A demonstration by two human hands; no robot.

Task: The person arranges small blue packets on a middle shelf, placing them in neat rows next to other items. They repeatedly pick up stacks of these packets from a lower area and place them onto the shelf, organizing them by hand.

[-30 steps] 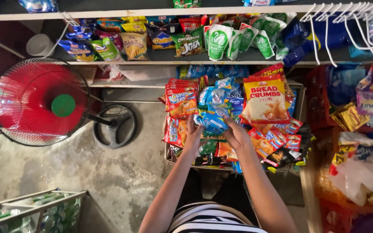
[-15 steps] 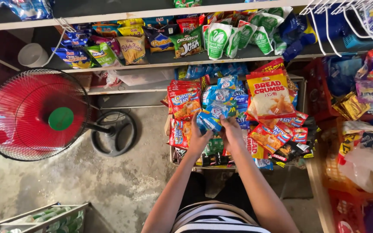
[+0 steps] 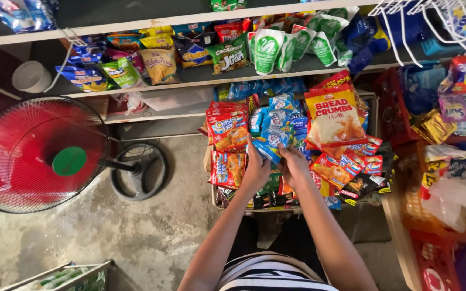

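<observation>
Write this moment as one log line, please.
left hand: holds blue packet | right hand: on same packet | place: crate of sachets | nearby: red fan

Single head-worn view looks steeply down, close above the snack display (image 3: pixel 297 134)

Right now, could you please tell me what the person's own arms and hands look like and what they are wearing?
Both arms are bare from above the elbow down. The left hand and right hand wear no gloves; no rings or watch show. A black-and-white striped top covers the torso below.
</observation>
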